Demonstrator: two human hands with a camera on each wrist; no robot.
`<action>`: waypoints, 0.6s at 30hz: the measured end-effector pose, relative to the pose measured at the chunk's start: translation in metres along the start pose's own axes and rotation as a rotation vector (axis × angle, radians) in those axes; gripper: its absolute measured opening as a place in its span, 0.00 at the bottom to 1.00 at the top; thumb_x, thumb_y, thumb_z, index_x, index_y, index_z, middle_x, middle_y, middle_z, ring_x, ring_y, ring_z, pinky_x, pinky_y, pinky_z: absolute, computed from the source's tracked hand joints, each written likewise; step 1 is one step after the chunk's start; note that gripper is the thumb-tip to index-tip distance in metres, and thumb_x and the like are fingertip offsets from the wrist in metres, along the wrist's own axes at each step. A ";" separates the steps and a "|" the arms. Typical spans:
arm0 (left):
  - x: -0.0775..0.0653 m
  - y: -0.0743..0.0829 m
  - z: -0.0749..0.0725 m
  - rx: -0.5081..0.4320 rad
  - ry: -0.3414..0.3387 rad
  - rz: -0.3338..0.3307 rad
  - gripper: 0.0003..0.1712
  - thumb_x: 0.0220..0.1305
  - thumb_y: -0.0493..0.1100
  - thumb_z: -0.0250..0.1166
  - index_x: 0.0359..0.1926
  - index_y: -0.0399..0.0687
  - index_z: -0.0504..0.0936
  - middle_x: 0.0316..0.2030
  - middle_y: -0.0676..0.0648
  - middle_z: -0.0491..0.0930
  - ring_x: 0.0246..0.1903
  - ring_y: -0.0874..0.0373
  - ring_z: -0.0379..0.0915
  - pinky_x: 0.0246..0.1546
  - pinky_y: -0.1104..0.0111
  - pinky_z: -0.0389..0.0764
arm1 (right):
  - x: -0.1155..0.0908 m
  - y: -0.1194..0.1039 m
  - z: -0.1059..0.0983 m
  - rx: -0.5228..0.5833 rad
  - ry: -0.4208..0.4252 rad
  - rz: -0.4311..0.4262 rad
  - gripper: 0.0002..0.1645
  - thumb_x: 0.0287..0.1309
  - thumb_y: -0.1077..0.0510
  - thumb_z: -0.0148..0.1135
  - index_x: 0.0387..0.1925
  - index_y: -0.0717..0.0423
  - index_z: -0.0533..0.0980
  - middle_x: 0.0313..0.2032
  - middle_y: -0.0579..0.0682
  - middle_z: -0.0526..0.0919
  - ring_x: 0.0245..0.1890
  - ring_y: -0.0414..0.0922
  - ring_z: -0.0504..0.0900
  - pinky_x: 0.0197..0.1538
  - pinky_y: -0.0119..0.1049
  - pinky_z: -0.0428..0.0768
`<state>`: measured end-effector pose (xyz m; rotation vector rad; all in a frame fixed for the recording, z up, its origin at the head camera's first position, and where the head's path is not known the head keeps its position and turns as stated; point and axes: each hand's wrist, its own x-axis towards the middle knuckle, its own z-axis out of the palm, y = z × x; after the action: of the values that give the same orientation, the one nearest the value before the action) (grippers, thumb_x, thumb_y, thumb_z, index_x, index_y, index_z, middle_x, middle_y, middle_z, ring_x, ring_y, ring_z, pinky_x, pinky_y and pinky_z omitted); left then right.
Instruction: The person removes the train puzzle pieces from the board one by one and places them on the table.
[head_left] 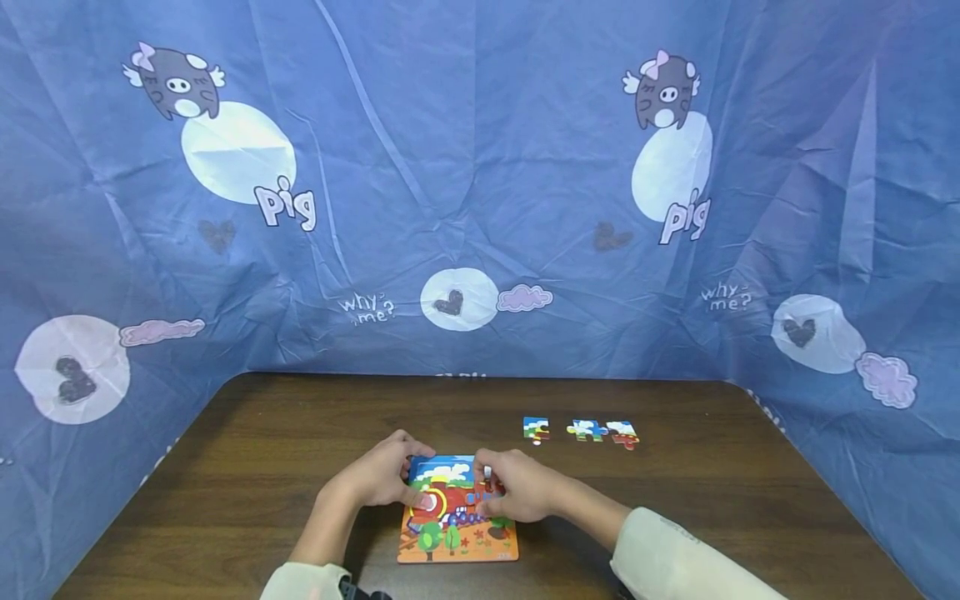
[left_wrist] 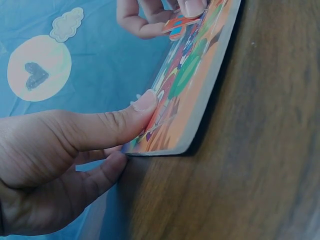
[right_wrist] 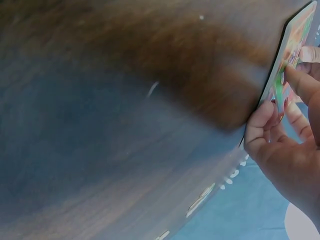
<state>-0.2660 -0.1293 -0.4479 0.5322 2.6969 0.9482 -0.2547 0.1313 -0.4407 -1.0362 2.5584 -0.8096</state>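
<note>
A jigsaw puzzle board (head_left: 480, 546) with a red train picture lies on the table. My left hand (head_left: 381, 473) grips its left side, thumb on the picture and fingers at the edge, as the left wrist view shows. Over the right part of the board my right hand (head_left: 521, 485) pinches a puzzle piece (left_wrist: 176, 29) with red and blue on it. In the left wrist view that piece is tilted up from the picture, partly hidden by the fingers. From the right wrist, the right-hand fingers (right_wrist: 260, 125) are right at the board's edge.
Three loose puzzle pieces lie behind the board to the right: one alone (head_left: 536, 428), then a blue-and-white piece (head_left: 588, 430) close beside a white-and-red piece (head_left: 622, 433). The brown wooden table (head_left: 247, 467) ends at a blue printed cloth (head_left: 465, 208) on the back and sides.
</note>
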 end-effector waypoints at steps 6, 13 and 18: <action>0.000 0.001 0.000 -0.002 0.002 -0.007 0.36 0.46 0.43 0.85 0.58 0.45 0.83 0.44 0.49 0.71 0.40 0.55 0.70 0.46 0.57 0.77 | 0.000 0.001 0.002 0.058 0.027 0.013 0.15 0.58 0.60 0.73 0.40 0.51 0.73 0.21 0.42 0.70 0.16 0.34 0.62 0.24 0.28 0.63; -0.002 0.001 -0.001 0.005 0.007 -0.003 0.36 0.46 0.44 0.85 0.59 0.45 0.84 0.44 0.49 0.72 0.40 0.55 0.70 0.46 0.57 0.77 | -0.001 0.001 0.003 0.050 0.057 0.008 0.12 0.58 0.60 0.74 0.40 0.50 0.78 0.21 0.41 0.70 0.17 0.33 0.61 0.23 0.28 0.62; -0.003 0.002 0.000 0.013 0.013 0.006 0.36 0.45 0.44 0.85 0.58 0.45 0.84 0.44 0.49 0.72 0.40 0.55 0.70 0.46 0.57 0.77 | -0.003 0.001 0.001 0.057 0.055 0.041 0.12 0.60 0.55 0.75 0.43 0.52 0.80 0.22 0.41 0.74 0.21 0.34 0.67 0.27 0.29 0.66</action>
<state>-0.2633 -0.1293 -0.4464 0.5384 2.7161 0.9399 -0.2529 0.1333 -0.4420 -0.9546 2.5768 -0.9065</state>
